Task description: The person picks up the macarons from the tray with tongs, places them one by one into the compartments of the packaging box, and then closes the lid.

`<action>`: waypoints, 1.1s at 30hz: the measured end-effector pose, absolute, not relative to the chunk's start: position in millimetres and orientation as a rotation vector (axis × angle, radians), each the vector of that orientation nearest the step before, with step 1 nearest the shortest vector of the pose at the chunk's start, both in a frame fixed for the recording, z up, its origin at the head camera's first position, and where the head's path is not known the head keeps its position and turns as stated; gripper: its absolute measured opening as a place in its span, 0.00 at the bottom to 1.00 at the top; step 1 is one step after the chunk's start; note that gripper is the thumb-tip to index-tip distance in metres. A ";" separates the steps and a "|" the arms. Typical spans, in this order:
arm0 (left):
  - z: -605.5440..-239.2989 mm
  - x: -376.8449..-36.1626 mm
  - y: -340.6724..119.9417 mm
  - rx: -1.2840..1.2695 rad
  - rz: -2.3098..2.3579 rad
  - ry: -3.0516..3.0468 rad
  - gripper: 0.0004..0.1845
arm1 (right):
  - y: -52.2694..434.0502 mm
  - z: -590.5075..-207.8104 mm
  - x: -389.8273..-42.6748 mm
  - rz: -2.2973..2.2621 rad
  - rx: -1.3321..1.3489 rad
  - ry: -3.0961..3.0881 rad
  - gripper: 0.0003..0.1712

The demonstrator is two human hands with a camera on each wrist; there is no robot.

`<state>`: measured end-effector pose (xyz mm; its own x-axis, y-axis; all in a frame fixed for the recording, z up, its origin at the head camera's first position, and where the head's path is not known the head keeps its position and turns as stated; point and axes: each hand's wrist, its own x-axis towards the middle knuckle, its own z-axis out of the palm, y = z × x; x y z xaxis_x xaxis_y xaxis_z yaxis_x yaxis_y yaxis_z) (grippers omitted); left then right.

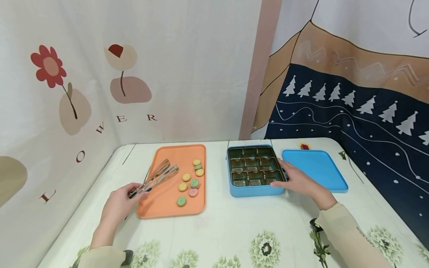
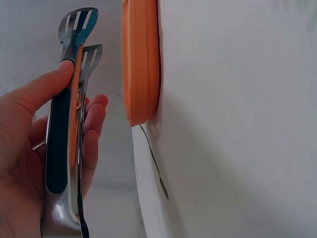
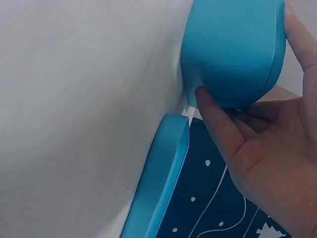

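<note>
A cream sleeve (image 1: 348, 234) comes nearest in the head view, reaching up toward the box (image 1: 254, 191) from its lower right. The right hand (image 1: 298, 178) at its end lies against the box's right side, thumb over the front corner, fingers resting on the wall and not wrapped round it. Inside the box sits a dark insert (image 1: 253, 163) with nine compartments, three by three. Just beside the box on its right lies the blue lid (image 1: 315, 169). Left of the box, a little apart from it, I see the orange tray (image 1: 161, 208), with yellow, green and pink macarons (image 1: 186, 177) scattered over the half nearer the box. Further left of the box, the left hand (image 1: 118, 204) grips the tongs (image 1: 157, 178) over the tray, their two ends parted.

The left wrist view gives what the head view cannot: the tongs side-on, thumb pressed on a dark grip pad (image 2: 59, 144), fingers round the far side, slotted heads spread, and a gap between them and the tray's rim. The macarons are out of sight here.

From the right wrist, the box's smooth outer wall shows, one fingertip touching it low down, with the lid's raised rim close by. The insert is hidden from this side.
</note>
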<state>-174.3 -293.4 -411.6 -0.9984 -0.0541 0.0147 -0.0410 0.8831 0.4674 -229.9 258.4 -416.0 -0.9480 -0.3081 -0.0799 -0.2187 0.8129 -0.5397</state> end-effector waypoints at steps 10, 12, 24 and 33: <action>-411.0 -173.8 -288.5 0.043 -0.731 -2.989 0.32 | 257.7 -415.2 -228.8 -0.819 -0.419 2.834 0.65; -410.5 -173.2 -287.3 0.040 -0.729 -2.983 0.32 | 257.6 -415.0 -228.6 -0.820 -0.419 2.833 0.65; -411.4 -174.7 -282.4 0.005 -0.747 -2.957 0.30 | 257.9 -414.6 -228.3 -0.814 -0.417 2.839 0.64; -411.5 -175.7 -277.8 -0.052 -0.767 -2.952 0.27 | 257.9 -414.2 -228.4 -0.824 -0.418 2.835 0.65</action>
<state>-175.7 -277.8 -411.5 -0.9952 0.0097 0.0969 0.0557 0.8734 0.4839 -228.4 257.9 -414.2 -0.9483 -0.3087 -0.0741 -0.2208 0.8092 -0.5445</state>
